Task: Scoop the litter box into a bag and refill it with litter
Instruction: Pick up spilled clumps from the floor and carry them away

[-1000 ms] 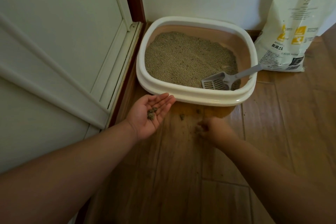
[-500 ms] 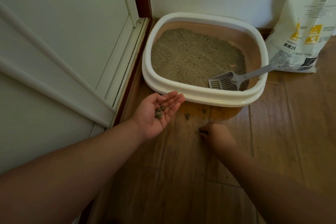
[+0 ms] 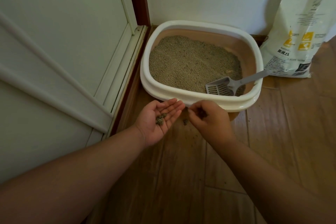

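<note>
Right hand (image 3: 209, 120), fingers curled, pinches small dark litter bits just beside the left hand (image 3: 160, 120), which lies flat, palm up, cupping grey-brown clumps (image 3: 160, 119). One stray clump (image 3: 185, 121) lies on the wooden floor (image 3: 272, 142) between them, nearer the right grip. The white-rimmed litter box (image 3: 200, 99) sits just beyond.

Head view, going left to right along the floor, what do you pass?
White door panel → left hand cupping litter clumps → loose clump on the floor → right hand → scoop → litter bag.

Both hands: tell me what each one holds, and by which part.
The left hand carries small grey-brown litter clumps loose on its open palm. The right hand pinches a dark litter bit between curled fingertips.
</note>
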Available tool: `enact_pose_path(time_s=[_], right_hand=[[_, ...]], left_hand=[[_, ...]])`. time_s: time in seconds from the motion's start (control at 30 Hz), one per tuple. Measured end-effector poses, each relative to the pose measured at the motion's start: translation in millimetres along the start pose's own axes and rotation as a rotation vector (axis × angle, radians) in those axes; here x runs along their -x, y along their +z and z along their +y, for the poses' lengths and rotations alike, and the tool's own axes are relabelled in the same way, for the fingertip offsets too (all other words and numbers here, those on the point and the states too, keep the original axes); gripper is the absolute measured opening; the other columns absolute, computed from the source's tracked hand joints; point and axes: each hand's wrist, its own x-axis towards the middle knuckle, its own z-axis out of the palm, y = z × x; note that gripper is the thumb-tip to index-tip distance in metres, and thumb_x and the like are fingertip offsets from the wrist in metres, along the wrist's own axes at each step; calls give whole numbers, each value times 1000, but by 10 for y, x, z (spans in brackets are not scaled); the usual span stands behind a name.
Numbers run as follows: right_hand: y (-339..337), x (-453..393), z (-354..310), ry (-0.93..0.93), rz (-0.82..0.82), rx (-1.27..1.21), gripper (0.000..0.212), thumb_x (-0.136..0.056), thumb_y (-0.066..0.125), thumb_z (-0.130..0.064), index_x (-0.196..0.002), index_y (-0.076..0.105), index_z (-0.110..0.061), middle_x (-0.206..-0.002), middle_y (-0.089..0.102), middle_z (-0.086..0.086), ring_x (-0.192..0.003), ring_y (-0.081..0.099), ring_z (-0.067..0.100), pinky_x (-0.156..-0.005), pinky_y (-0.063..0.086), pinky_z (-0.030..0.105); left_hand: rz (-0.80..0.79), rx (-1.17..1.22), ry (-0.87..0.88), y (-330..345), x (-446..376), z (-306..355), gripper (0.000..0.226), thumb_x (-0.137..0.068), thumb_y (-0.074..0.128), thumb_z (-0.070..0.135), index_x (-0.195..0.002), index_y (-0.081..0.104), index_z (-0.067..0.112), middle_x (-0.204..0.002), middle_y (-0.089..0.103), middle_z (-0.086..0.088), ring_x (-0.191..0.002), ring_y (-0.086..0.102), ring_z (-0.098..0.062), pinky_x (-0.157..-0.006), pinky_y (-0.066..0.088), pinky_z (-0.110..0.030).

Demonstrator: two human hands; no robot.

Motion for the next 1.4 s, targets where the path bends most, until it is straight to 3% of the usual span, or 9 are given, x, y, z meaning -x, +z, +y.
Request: enact_pose_path(time_s=[0.2, 0.3, 0.43, 0.63, 0.8, 0.93, 1.07, 1.23, 1.4], right_hand=[[37, -209, -424, -226, -194, -21, 23, -81, 73, -8, -100, 75, -21, -95, 66, -8, -87, 62, 5, -75, 52, 19], [10, -225, -359, -239, -97, -60, 20, -84, 71, -1, -95, 72, -17, -99, 62, -7, -89, 58, 0, -75, 47, 11], [-3, -229, -158, -136, -3, -83, 23, -83, 72, 3, -87, 67, -19, -92, 55, -11, -72, 52, 4, -66, 41, 10], [22, 11, 269, -121, 109, -15, 20, -86, 73, 0, -94, 68, -18, -94, 58, -12, -87, 56, -1, -77, 45, 11], [56, 214, 786, 144, -81, 139, 20, -93, 70, -15, -103, 67, -32, -104, 62, -17, -97, 58, -4, -87, 53, 18], [80, 178, 997, 339, -143, 253, 24, -102, 54, -18, -119, 67, -28, -118, 63, -7, -102, 59, 9, -89, 52, 30], [152, 4, 1038, 350, -221, 406, 40, -100, 56, -21, -139, 57, -29, -138, 56, 0, -123, 52, 21, -106, 46, 40], [307, -168, 965, 338, -391, 520, 59, -100, 54, -21, -156, 38, -29, -155, 41, 4, -139, 38, 27, -117, 34, 41], [477, -176, 940, 290, -384, 535, 46, -102, 51, -19, -148, 52, -23, -153, 42, 4, -138, 38, 29, -116, 34, 39]], left_hand=[[-63, -60, -54, 123, 23, -39, 49, -104, 39, 24, -91, 80, 0, -101, 76, -15, -91, 75, -21, -79, 60, -27], [-92, -6, -52, 121, 42, 3, 45, -104, 41, 22, -101, 78, -5, -107, 76, -21, -93, 77, -25, -78, 62, -28], [-54, 22, -29, 1, 17, 51, 37, -99, 50, 18, -106, 74, -9, -123, 69, -26, -107, 74, -31, -84, 61, -30], [9, 16, -14, -103, 0, 92, 40, -104, 46, 18, -100, 76, -9, -116, 72, -25, -103, 75, -31, -78, 64, -31], [3, 7, -13, -98, 9, 116, 41, -103, 46, 17, -97, 77, -9, -116, 72, -25, -103, 75, -31, -83, 62, -31], [-4, 9, -21, -116, 2, 123, 40, -103, 46, 17, -99, 76, -9, -116, 73, -25, -103, 75, -31, -82, 62, -31], [-5, 12, -18, -107, -8, 130, 39, -102, 46, 16, -99, 76, -9, -115, 73, -24, -103, 75, -31, -83, 61, -30], [-9, 12, -20, -96, -3, 131, 38, -101, 46, 16, -100, 76, -9, -116, 72, -25, -104, 75, -31, -79, 63, -30], [-10, 7, -18, -82, 6, 138, 39, -102, 46, 16, -99, 76, -9, -115, 73, -24, -103, 75, -31, -78, 64, -30]])
